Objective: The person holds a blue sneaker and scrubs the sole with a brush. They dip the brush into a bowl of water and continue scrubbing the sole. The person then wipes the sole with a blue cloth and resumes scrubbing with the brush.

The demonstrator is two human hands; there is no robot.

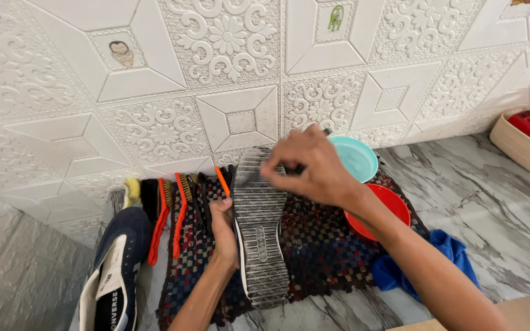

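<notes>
Far left: a navy sneaker (pixel 118 270) lies on the marble floor (pixel 492 214), opening up, toe toward the embossed white wall (pixel 154 73). Just beside it, a row of brushes (pixel 173 211) with orange handles, lined up partly on a checked woven mat (pixel 320 245).

Left hand (pixel 224 230): fingers curled closed around the left edge of a second shoe (pixel 259 227), holding it sole-up over the mat. Grey ribbed sole faces the camera, toe end toward the wall.

Right hand (pixel 311 162): above the toe end of the sole, fingers pinched shut on a thin dark handle whose tip pokes out past the knuckles; cannot tell what tool it is, the working end is hidden by the hand. Fingertips sit on or just above the sole ribs.

Behind the right hand: a pale blue bowl (pixel 358 158) near the wall. Under the right forearm: a red bowl (pixel 383 208), on the mat edge, partly hidden. A blue cloth (pixel 446 251) lies crumpled on the floor just beside the mat. Far right: a beige basket (pixel 522 150) with red items inside.
</notes>
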